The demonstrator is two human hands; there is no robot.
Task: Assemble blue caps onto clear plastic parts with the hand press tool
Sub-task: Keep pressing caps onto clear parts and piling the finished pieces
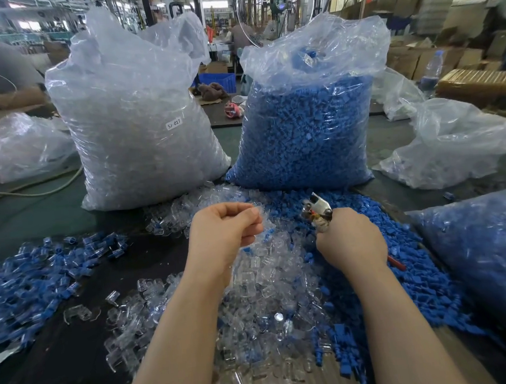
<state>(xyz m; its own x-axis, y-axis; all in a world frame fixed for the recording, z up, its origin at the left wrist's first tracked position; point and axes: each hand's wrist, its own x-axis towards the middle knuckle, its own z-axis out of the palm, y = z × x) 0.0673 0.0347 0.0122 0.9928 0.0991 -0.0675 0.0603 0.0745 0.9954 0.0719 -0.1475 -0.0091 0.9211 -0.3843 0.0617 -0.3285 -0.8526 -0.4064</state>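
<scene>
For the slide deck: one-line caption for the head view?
Left hand pinches a clear part, right hand grips the hand press tool, above loose clear and blue pieces.

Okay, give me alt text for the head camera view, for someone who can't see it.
A person's left hand pinches a clear plastic part while the right hand grips a hand press tool, above loose heaps of clear parts and blue caps. Behind stand two big plastic bags, one of clear parts and one of blue caps.
</scene>
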